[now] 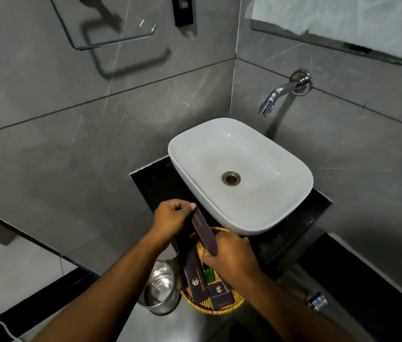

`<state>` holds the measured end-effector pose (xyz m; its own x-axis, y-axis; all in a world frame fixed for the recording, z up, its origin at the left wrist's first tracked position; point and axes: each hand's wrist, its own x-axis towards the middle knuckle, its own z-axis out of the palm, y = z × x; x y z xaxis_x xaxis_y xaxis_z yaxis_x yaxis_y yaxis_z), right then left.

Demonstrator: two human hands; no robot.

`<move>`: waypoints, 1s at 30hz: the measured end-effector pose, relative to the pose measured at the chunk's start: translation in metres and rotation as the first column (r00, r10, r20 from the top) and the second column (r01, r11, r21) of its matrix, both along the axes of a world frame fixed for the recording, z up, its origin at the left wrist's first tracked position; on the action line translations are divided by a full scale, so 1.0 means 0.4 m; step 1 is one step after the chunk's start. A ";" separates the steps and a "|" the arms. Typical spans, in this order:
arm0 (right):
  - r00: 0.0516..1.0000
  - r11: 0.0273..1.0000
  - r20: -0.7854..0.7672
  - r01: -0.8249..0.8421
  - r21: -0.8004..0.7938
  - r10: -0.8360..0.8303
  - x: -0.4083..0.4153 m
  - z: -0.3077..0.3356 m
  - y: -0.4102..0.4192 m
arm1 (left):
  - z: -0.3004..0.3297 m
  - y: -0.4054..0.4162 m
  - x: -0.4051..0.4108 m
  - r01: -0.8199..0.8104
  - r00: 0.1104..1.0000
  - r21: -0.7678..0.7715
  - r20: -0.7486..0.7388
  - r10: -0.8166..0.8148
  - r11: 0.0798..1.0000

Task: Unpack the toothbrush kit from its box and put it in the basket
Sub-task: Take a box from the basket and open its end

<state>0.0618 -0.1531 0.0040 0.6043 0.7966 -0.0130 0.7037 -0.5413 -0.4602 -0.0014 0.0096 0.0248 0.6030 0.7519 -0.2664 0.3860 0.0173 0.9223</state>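
A long, narrow dark-purple toothbrush kit box (203, 232) is held slanted above the woven yellow basket (222, 308). My left hand (170, 215) pinches its upper end near the sink. My right hand (229, 255) grips its lower end over the basket. The box looks closed; whether a flap is lifted I cannot tell. In the basket lie two more dark-purple boxes (196, 280) with gold logos and a small green item (209, 275), partly hidden by my right hand.
A white basin (240, 174) sits on a black counter (153, 183) right behind the basket. A chrome tap (282, 93) juts from the grey tiled wall. A metal mesh bin (158, 290) stands on the floor left of the basket. A small glass item (317, 301) lies at the right.
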 end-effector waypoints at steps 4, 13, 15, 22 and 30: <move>1.000 0.997 0.010 -0.022 0.069 0.021 0.005 0.030 0.016 | 0.048 0.032 0.002 -0.021 0.999 -0.029 0.024 0.022 0.999; 0.989 0.988 0.145 -0.043 0.149 0.021 0.032 0.085 0.031 | 0.113 0.072 0.041 -0.145 0.972 -0.066 0.178 0.154 0.987; 0.989 0.985 0.147 -0.037 0.167 0.012 0.035 0.092 0.030 | 0.120 0.072 0.043 -0.160 0.955 -0.128 0.229 0.186 0.979; 0.997 0.974 0.071 -0.003 0.226 -0.013 0.043 0.123 0.039 | 0.098 -0.035 -0.014 0.197 0.957 -0.275 0.263 -0.123 0.941; 0.868 0.838 -0.496 0.300 0.457 -0.040 0.140 0.271 0.088 | 0.123 -0.057 -0.047 0.263 0.937 -0.215 0.289 -0.196 0.940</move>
<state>0.1179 -0.1180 0.1125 0.7579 0.6501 0.0547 0.2657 -0.2310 -0.9360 -0.0202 -0.0132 0.0738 0.8239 0.5152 -0.2361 0.1543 0.1970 0.9682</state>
